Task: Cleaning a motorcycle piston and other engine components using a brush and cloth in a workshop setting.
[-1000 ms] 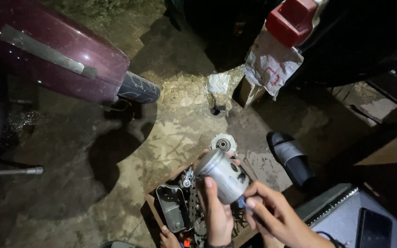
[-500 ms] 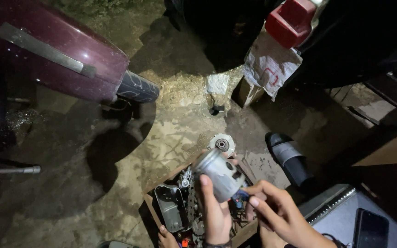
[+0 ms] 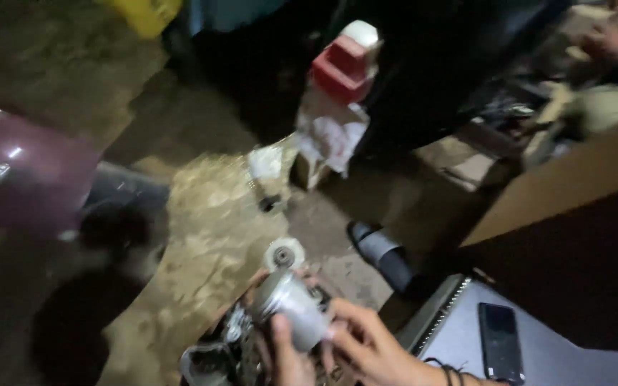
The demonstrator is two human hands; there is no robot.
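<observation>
While the left hand (image 3: 289, 357) grips the grey metal cylindrical motor part (image 3: 291, 309) over the cardboard box's edge (image 3: 241, 314), the right hand's fingers (image 3: 355, 330) close on its end; careful turning seems next.

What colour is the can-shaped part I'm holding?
Silvery grey metal can, seen best in the head view.

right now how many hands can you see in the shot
3. The left hand and right hand grip a silver metal cylinder at bottom centre. Another person's hand, blurred, is top right. More may be hidden in the dark.
</observation>
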